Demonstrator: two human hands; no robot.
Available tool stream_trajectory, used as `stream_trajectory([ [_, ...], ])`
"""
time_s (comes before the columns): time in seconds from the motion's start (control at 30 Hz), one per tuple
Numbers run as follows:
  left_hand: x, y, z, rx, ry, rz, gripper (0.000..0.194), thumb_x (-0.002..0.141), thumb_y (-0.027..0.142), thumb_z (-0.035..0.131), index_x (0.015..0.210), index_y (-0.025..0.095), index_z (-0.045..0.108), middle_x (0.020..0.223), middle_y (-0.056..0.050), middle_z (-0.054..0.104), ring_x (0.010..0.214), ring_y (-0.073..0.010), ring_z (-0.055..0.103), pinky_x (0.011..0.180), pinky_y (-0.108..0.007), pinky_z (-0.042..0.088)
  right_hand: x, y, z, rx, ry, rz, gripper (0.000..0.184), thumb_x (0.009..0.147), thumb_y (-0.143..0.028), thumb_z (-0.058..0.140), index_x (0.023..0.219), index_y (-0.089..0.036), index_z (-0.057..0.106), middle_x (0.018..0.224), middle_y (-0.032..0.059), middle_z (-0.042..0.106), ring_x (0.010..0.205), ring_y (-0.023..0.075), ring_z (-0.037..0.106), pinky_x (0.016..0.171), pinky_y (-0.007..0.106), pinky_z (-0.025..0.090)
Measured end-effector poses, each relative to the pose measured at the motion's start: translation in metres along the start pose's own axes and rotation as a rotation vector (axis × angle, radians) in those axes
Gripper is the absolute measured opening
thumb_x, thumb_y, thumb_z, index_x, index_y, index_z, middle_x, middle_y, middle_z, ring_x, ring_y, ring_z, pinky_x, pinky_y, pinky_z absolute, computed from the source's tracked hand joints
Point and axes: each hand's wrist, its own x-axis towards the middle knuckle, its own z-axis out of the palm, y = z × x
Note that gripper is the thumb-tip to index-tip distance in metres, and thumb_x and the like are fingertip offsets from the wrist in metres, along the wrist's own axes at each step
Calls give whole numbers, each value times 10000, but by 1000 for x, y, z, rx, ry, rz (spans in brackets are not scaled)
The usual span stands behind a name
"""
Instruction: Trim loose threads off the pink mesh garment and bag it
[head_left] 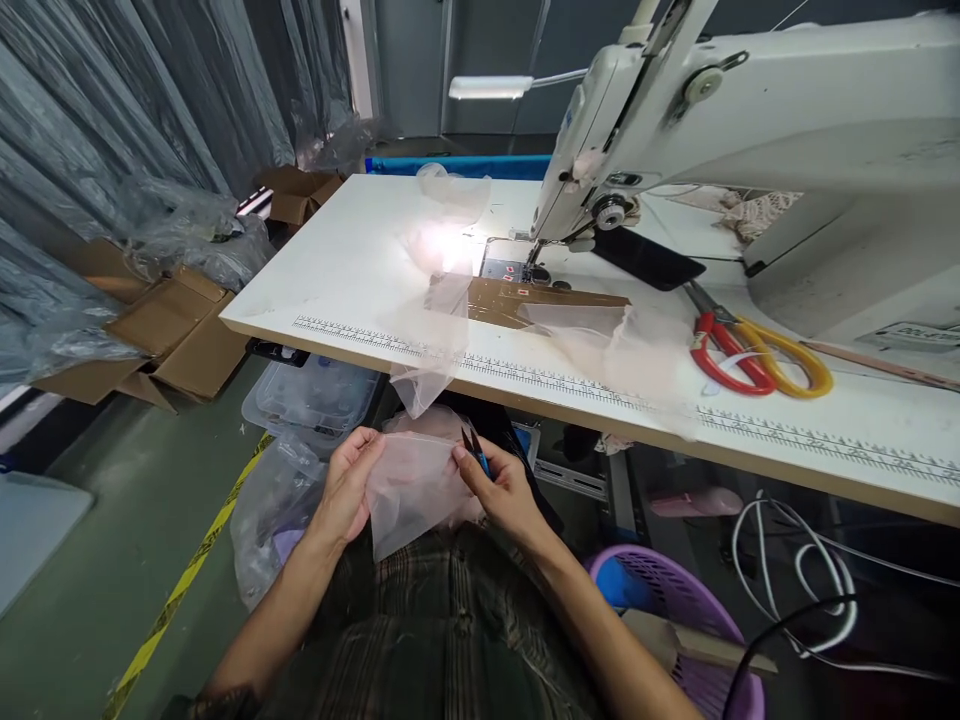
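Below the table's front edge, both my hands hold a piece of sheer pale pink fabric over my lap. My left hand pinches its left edge, fingers closed on the cloth. My right hand grips the right edge and also holds small black and blue thread snips, blades pointing up. A strip of the same sheer fabric hangs from the table down toward my hands. More sheer fabric lies on the white table beside a brown cardboard piece under the needle of the white sewing machine.
Red and yellow scissors lie on the table at right. A purple basket and white cables sit under the table on the right. A clear plastic bin, plastic bags and cardboard boxes stand on the floor at left.
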Motion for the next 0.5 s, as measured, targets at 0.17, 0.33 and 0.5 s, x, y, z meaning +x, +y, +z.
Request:
stream_trajectory([
  [0.17,5,2,-7,73,-101,-11,439,617,366,819,853,181,498,705,22,655,577,-102,599,520,-198,505,0,-5,0,2,8,-40,430,848,-530,521,625,-176,619,593,4,514,572,124,442,518,224,346],
  [0.33,11,7,-5,205,-76,17,565,601,305,847,1026,158,505,698,13,672,579,-104,620,550,-198,510,-2,-3,0,12,5,-30,429,846,-519,536,633,-162,641,548,-10,468,516,100,374,482,224,301],
  [0.5,14,8,-5,183,-48,31,561,615,301,840,1044,158,506,682,22,669,548,-99,622,536,-187,496,-1,4,-1,161,8,91,459,806,-582,561,718,-147,679,505,-23,477,454,84,326,444,225,268],
])
